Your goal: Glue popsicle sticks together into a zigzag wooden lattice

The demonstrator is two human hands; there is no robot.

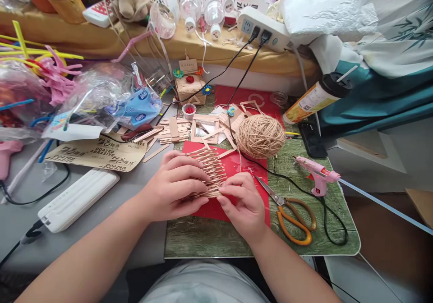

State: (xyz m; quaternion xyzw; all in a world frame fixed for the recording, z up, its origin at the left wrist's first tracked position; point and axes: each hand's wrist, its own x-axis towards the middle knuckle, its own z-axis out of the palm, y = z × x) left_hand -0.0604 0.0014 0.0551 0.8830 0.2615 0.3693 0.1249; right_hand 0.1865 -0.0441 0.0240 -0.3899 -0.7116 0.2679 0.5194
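Note:
A stacked lattice of wooden craft sticks [214, 172] is between my hands, over a red sheet [216, 210]. My left hand [179, 183] lies across its left side, fingers curled over the top and the thumb along the near edge. At its near right corner, my right hand [244, 204] pinches the end with thumb and fingertips. Part of the lattice is hidden under my left fingers. Just beyond it sits a ball of jute twine [260, 136]. Scissors [287, 210] with orange handles lie to the right of my right hand.
A pink hot glue gun [318, 174] rests at the right, its cord curling near the table edge. Loose craft sticks [174, 130], a stick-built box [190, 89] and a small red-filled cup [188, 110] are behind. Sandpaper [101, 153], a white case [79, 199] and a drink cup [318, 96] surround the work.

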